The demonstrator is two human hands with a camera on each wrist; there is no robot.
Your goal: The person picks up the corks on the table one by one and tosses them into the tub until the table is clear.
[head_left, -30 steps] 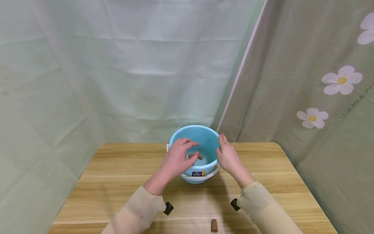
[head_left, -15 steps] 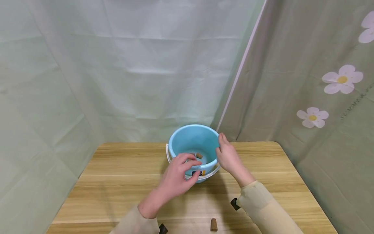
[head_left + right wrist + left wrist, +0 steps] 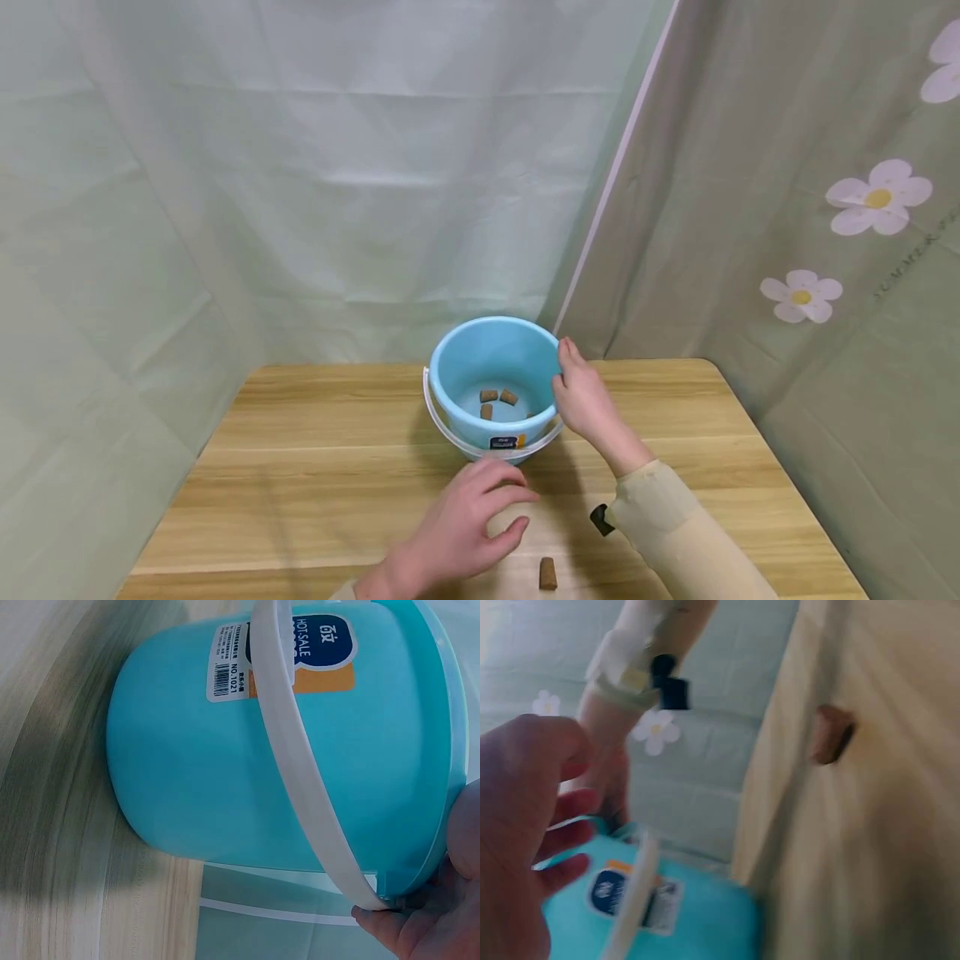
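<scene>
A light-blue bucket (image 3: 457, 417) stands on the wooden table, its white handle (image 3: 300, 780) hanging down across the labelled front. Several corks (image 3: 488, 396) lie on the bottom inside it. My right hand (image 3: 588, 404) grips the bucket's rim on the right side, close to where the handle joins. My left hand (image 3: 468, 525) is in front of the bucket over the table, fingers loosely bent and nothing between them. A single cork (image 3: 548, 574) sits on the table near the front, just right of the left hand; the left wrist view shows this cork (image 3: 831, 735) blurred.
The wooden table (image 3: 300, 483) reaches back to a pale hanging curtain (image 3: 375, 208). Another curtain with white flowers (image 3: 802, 297) hangs along the right. A small black device (image 3: 602, 519) sticks out from the right sleeve.
My left hand has come out from over the bucket and moved down toward the front of the table. The corks inside now show fully. My right hand stays on the rim.
</scene>
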